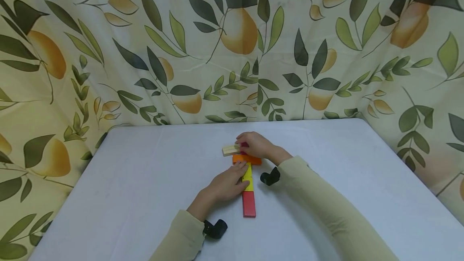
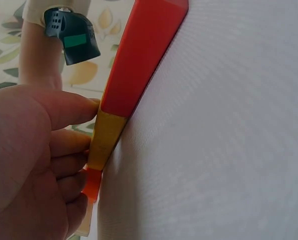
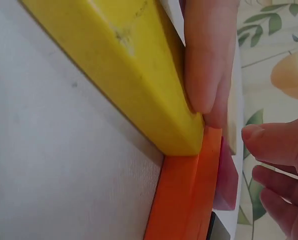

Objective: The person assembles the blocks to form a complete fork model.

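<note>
A row of blocks lies on the white table, with a red block (image 1: pixel 249 204) nearest and a yellow block (image 1: pixel 249 175) beyond it. Crosswise at the yellow end is an orange block (image 1: pixel 256 160). My left hand (image 1: pixel 226 182) rests along the yellow block's left side, its fingertips reaching the orange one and its thumb near the red-yellow joint. Over a pink block (image 3: pixel 226 177) behind the orange is my right hand (image 1: pixel 258 145). In the right wrist view its thumb and loosely bent fingers stand apart from that block. A pale wooden block (image 1: pixel 230 150) lies left of the pink one.
The white tabletop (image 1: pixel 152 180) spreads around the blocks, and its far edge meets a curtain (image 1: pixel 203 71) printed with fruit and leaves. A black wrist camera (image 1: pixel 216 228) sits on the left wrist, another black camera (image 1: pixel 270 177) on the right. Both arms wear beige sleeves.
</note>
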Available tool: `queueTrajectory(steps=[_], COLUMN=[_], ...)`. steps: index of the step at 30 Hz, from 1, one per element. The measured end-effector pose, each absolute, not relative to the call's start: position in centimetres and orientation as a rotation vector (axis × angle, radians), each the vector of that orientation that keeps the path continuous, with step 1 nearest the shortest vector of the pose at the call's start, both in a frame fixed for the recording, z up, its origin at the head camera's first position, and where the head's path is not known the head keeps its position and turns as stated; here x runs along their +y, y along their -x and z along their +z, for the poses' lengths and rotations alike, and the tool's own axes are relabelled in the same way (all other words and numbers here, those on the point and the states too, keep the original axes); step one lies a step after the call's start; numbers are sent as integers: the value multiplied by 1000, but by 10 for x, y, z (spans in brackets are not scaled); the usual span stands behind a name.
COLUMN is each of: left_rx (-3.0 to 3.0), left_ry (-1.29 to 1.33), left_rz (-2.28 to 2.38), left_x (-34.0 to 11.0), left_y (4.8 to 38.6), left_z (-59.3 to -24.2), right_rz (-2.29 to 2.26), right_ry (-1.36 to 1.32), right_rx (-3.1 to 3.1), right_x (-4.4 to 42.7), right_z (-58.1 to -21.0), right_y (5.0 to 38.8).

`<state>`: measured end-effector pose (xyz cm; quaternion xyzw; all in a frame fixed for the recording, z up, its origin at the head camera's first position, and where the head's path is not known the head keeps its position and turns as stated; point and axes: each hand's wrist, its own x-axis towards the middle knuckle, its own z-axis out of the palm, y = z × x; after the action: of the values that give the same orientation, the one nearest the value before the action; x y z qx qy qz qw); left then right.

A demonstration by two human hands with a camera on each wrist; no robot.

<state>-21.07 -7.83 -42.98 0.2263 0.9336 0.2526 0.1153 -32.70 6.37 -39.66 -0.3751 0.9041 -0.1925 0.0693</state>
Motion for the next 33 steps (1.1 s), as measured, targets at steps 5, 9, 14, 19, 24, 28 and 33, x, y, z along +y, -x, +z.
queueTrajectory(steps=[5,9,14,19,24,28,33], left_rx=[2740,2743,2738,2736,2736,2737,2741], left_ry=[-662,-663,-663,-662,-651,-644,-642], left_rz=[739,746,754,749,741,740,745], left_x=[-79,-78,-78,-78,-78,-78,-78], left_y=[211,211,210,210,211,211,211], left_z=[-429,-430,-430,-430,-430,-430,-430], right_rz=[-626,-660,-639,-619,-622,-626,-638], right_ry=[1078,1022,1034,1059,1059,1080,1122], right_rx=[2699,2673,2683,2682,2671,2675,2694], right_x=[58,54,53,53,53,51,50], right_z=[-397,-400,-404,-406,-405,-406,-410], right_y=[325,325,325,326,324,326,328])
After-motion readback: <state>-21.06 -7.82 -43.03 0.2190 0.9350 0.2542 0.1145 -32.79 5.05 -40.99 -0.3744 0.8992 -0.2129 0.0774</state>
